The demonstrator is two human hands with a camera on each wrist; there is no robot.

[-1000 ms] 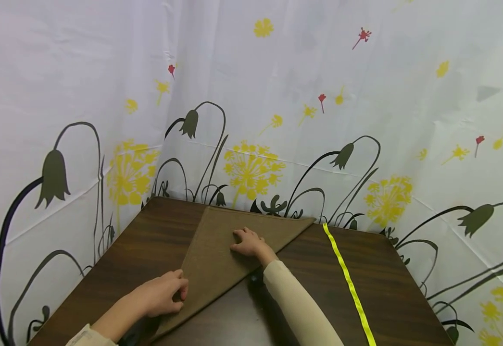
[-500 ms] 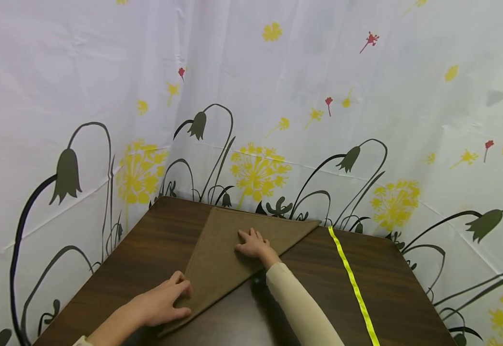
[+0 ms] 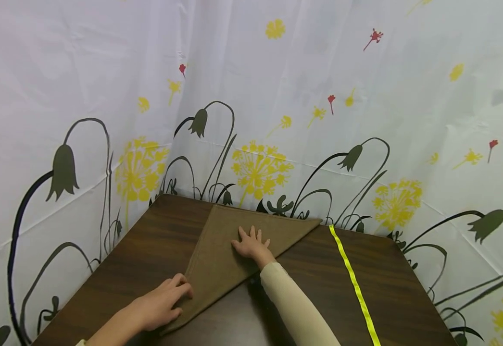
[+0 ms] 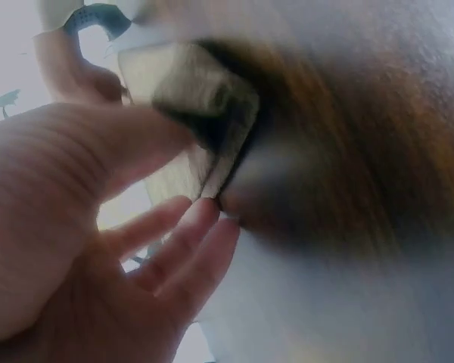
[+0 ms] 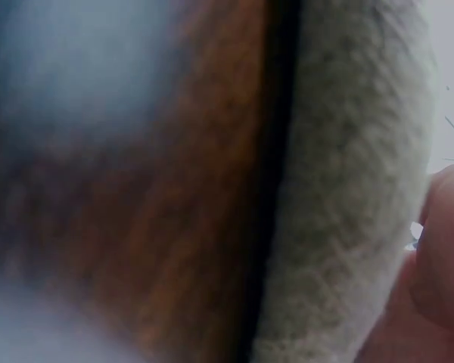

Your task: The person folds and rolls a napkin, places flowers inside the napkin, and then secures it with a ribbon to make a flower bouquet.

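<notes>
A brown cloth (image 3: pixel 221 259), folded into a triangle, lies on the dark wooden table (image 3: pixel 156 250). My right hand (image 3: pixel 251 244) rests on the middle of it with fingers spread. At the cloth's near left edge is my left hand (image 3: pixel 162 302), its fingers bent loosely and the thumb apart from them. The left wrist view shows the thumb over the folded cloth corner (image 4: pixel 193 83) and the fingertips touching its edge. In the right wrist view the cloth's thick fold (image 5: pixel 348 181) fills the middle, with part of the right hand (image 5: pixel 439 280) behind it.
A yellow tape strip (image 3: pixel 353 281) runs from the table's back edge towards the front, right of the cloth. Behind the table hangs a white curtain (image 3: pixel 320 62) printed with flowers.
The right hand's fingers have spread out flatter on the cloth. The left hand has loosened its curl and stays by the left edge. The head view has shifted slightly.
</notes>
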